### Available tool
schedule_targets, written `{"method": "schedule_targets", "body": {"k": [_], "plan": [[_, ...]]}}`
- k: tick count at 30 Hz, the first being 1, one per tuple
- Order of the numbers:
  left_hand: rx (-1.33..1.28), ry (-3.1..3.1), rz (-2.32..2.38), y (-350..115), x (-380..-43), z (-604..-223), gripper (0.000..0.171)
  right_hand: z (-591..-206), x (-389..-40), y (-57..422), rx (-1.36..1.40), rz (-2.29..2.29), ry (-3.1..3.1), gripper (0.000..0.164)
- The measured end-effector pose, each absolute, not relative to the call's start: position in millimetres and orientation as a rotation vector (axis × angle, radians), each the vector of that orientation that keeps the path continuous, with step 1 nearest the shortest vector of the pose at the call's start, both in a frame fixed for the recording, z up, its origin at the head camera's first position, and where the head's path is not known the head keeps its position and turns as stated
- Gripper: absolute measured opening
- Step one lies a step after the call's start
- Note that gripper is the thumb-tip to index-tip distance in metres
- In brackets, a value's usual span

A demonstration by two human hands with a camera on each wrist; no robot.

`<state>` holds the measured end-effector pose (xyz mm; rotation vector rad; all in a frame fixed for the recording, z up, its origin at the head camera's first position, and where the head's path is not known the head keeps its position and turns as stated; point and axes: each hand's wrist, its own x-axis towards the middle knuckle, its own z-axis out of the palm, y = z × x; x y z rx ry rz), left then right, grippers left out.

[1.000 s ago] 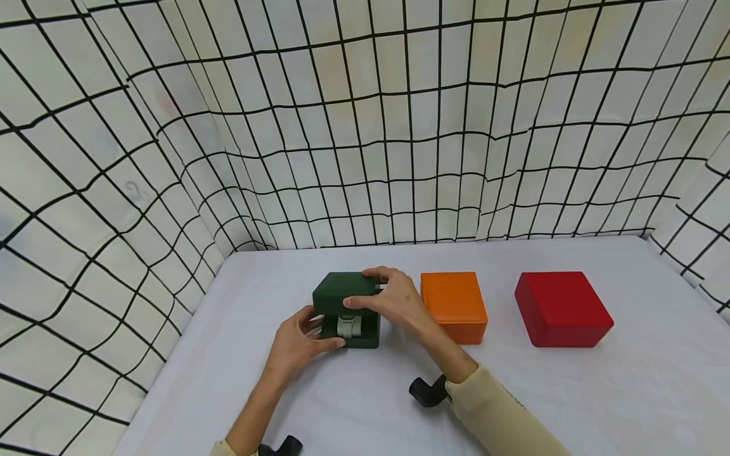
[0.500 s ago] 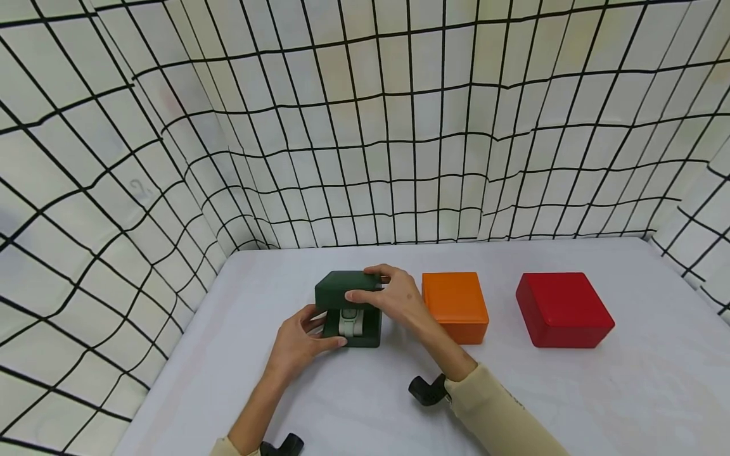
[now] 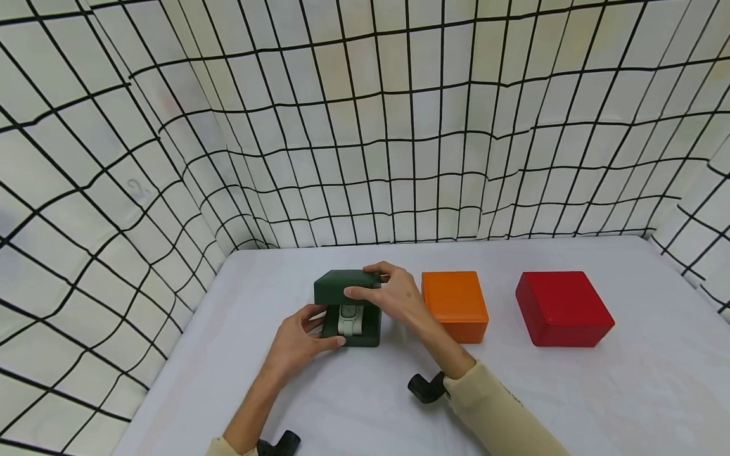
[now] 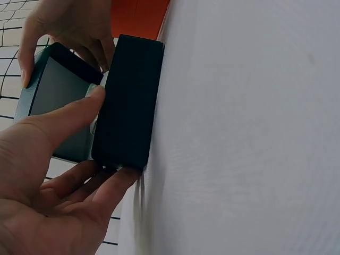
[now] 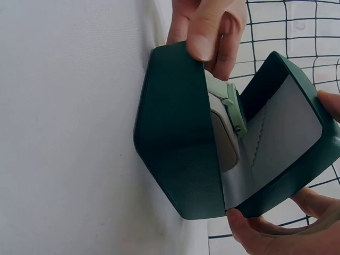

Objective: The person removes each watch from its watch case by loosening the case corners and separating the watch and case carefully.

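Observation:
A dark green watch box lies at the middle left of the table, its lid [image 3: 342, 290] tilted partway up from its base [image 3: 367, 339]. Inside sits a pale green wristwatch [image 3: 350, 322], strapped round a cushion; its face shows below the lid's edge. My left hand [image 3: 293, 345] holds the base at its left side, thumb on the front edge in the left wrist view. My right hand [image 3: 399, 296] grips the lid's right part, thumb in front and fingers behind. From the right wrist, the light lid lining [image 5: 287, 133] and the watch's side are visible.
An orange box [image 3: 454, 304] stands just right of the green one, close to my right wrist. Farther right is a red box [image 3: 564, 310]. A white cloth covers the table [image 3: 656, 380]; black netting [image 3: 407, 145] over white sheeting rises behind and at the sides.
The lid has risen slightly in my right hand, and more of the watch, including its face, has come into view. My left hand stays on the base.

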<state>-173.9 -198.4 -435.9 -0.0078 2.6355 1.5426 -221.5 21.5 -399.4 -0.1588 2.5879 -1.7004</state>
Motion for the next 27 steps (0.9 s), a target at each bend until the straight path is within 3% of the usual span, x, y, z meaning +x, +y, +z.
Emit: {"method": "schedule_targets", "body": {"k": [27], "plan": [[-0.052,2.54,1.614,-198.8,-173.7,-434.2,0.081,-403.2,-226.1,13.7,-0.232,-1.746,2.65,0.058]]}}
